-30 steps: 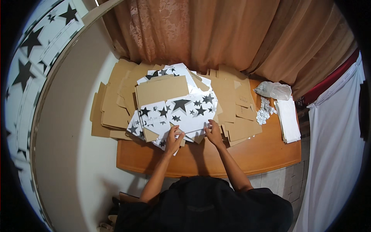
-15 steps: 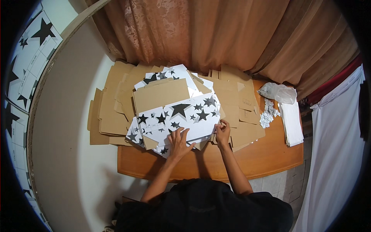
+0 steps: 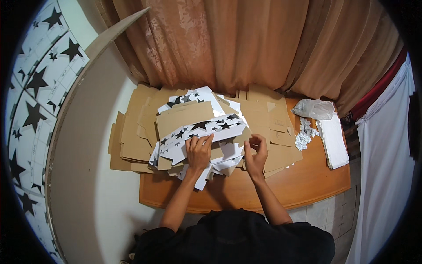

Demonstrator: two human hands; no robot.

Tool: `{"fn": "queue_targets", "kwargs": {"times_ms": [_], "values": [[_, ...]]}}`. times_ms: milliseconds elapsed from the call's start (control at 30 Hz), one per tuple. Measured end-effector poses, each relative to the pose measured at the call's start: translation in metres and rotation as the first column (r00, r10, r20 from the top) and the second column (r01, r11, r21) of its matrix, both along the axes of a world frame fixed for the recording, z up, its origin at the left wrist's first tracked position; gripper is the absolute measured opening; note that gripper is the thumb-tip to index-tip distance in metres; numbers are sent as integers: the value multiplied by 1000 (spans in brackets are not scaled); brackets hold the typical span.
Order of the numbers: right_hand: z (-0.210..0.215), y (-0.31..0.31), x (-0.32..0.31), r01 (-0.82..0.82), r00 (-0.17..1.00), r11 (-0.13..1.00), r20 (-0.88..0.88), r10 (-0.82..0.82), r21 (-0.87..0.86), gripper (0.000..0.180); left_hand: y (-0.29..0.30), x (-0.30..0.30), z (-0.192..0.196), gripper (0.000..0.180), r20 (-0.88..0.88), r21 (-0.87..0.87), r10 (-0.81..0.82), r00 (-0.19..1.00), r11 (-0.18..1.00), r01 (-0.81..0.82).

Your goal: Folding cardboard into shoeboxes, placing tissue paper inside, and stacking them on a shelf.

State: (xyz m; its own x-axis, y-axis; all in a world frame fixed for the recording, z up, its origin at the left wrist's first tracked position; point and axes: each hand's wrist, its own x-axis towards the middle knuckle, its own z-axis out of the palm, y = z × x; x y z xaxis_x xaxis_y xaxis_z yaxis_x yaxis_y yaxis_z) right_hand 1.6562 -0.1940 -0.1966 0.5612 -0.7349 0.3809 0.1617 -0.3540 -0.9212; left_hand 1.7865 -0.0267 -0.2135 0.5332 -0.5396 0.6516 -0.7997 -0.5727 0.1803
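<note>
A white cardboard piece printed with black and grey stars lies tilted across the pile, its near edge raised. My left hand grips that near edge, fingers on top; its thumb is hidden. My right hand is by the piece's right end, beside a small brown flap. Its thumb and curled fingers are apart, with nothing visible between them. Behind the piece sits a plain brown cardboard panel. More star-printed pieces show beneath it.
Brown cardboard sheets are stacked left and right on the wooden table. At right are a clear plastic bag, crumpled pale scraps and white papers. Brown curtains hang behind; a board edge rises at left.
The star-printed piece's near edge has come up and away from me, uncovering pieces below. My left hand now grips that edge; my right hand has opened from a pinch.
</note>
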Motion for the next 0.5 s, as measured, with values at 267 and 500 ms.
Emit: {"fn": "queue_targets", "kwargs": {"times_ms": [267,500], "values": [[-22,38,-57,-227,928,957,-257,269,181,69,-19,-25,108,27,-38,-152,138,990,978,-142],[5,58,-65,-273,878,923,-323,354,270,117,-24,-70,158,19,-173,-456,65,983,879,-138]]}}
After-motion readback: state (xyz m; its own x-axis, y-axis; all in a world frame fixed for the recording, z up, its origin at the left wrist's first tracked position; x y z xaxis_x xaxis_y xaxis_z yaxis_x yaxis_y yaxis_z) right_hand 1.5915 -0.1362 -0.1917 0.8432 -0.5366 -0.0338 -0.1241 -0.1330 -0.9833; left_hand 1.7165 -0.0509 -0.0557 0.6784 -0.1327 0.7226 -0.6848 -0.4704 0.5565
